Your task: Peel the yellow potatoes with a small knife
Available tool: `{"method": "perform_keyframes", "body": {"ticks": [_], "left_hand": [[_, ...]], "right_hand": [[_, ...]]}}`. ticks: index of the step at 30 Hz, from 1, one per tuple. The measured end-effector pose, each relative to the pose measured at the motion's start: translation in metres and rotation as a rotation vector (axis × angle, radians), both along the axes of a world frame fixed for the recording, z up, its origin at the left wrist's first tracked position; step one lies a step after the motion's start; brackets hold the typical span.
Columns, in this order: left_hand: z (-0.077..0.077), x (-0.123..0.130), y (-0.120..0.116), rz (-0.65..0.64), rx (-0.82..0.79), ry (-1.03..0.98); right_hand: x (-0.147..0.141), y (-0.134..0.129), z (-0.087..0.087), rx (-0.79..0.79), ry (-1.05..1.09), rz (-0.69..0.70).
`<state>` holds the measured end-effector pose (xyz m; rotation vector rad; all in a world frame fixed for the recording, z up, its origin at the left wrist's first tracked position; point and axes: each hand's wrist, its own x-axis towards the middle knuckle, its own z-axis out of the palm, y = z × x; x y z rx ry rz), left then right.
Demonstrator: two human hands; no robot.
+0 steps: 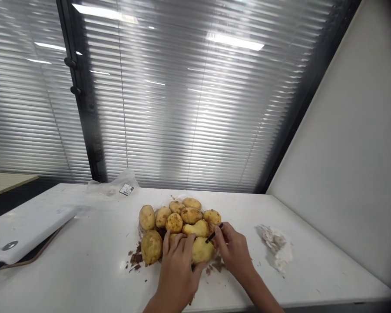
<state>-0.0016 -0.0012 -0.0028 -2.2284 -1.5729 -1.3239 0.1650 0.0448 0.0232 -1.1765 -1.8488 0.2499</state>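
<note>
- Lying on the desk (97, 269) at your far left is a white slab (35, 226) with a silver oval, a brown cord (41, 252) running along its near edge.
- Toward the back, a clear bag (127, 176) with a printed label rests crumpled near the blinds (163, 130).
- Dark crumbs (136, 257) lie beside a large potato (151, 247) at the near left of the heap (174, 223), whose potatoes are partly smeared with brown.
- Your left hand (179, 265) is clamped on the pale potato (202, 251) at the heap's near side, fingers over its left end, thumb along its near edge.
- Your right hand (233, 248) pinches a thin black tool (214, 234), its tip over that potato; you cannot tell whether they touch.
- Well apart to your right, a crumpled tissue (275, 245) lies before the wall (345, 152).
</note>
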Motion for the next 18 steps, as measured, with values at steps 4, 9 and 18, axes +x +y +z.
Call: {"method": "perform_keyframes", "body": {"ticks": [4, 9, 18], "left_hand": [[0.0014, 0.0002, -0.0006, -0.002, -0.001, -0.007], [0.0023, 0.0004, -0.0005, -0.004, -0.002, 0.009], [0.0059, 0.0001, -0.0018, 0.020, 0.025, 0.010]], "right_hand": [[0.0009, 0.0006, -0.0052, -0.026, 0.024, 0.040], [-0.0015, -0.0002, -0.0065, -0.036, 0.121, -0.006], [-0.0018, 0.0039, -0.0029, -0.062, 0.154, 0.007]]}}
